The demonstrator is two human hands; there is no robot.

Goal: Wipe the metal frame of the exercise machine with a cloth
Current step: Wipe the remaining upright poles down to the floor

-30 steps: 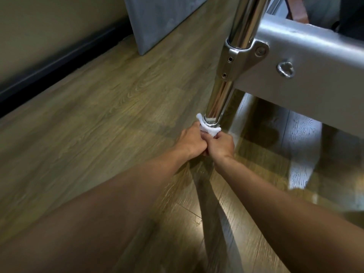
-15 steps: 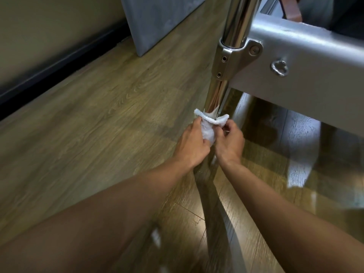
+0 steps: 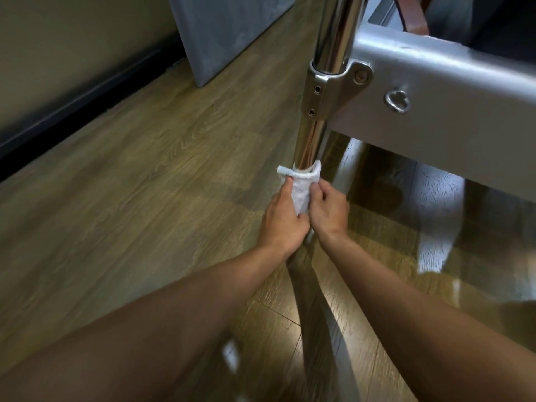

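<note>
The lower end of the shiny pole (image 3: 310, 140) is hidden behind the cloth (image 3: 300, 192) and both hands, so I cannot see where it meets the floor (image 3: 145, 184). Its top is cut off by the upper edge of the view. The white cloth is wrapped around the pole, low down, well below the bracket (image 3: 327, 88). My left hand (image 3: 282, 224) grips the cloth from the left with curled fingers. My right hand (image 3: 329, 211) pinches it from the right. The fingertips behind the pole I cannot see. A grey beam (image 3: 449, 91) with a small metal ring (image 3: 396, 101) runs to the right from the bracket. The floor is brown wood, glossy under the beam. A grey panel (image 3: 226, 30) leans near the wall (image 3: 58, 39).
</note>
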